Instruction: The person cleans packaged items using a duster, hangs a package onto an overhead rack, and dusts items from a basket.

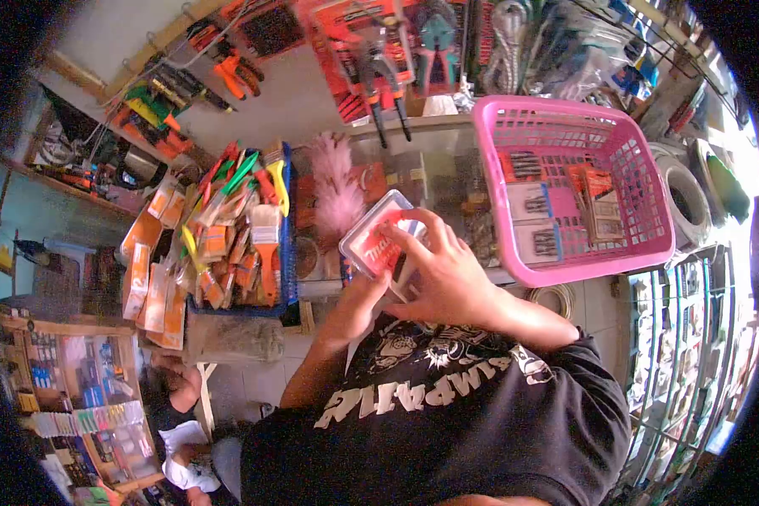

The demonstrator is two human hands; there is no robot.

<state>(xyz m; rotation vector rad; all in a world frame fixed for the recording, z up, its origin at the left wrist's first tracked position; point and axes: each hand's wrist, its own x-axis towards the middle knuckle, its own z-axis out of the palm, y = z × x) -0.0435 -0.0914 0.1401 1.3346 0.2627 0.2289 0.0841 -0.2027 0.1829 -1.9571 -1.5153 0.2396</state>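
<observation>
A small clear plastic box (356, 245) with a red and white printed label is held up in front of my chest, above the counter. My left hand (365, 297) closes round its lower edge. My right hand (449, 271) lies over the box's right side, fingers bent and pressed on it. The fingers cover part of the label, and the box's contents cannot be made out. Just beyond the box, a pink feather duster (336, 181) lies on the glass counter.
To the right stands a pink basket (590, 268) holding several packaged items. Paintbrushes (266, 232) crowd a blue basket (288, 278) on the left, beside orange-and-white boxes (152, 295). Pliers (379, 72) hang above the counter (443, 181). Another person (185, 455) is at lower left.
</observation>
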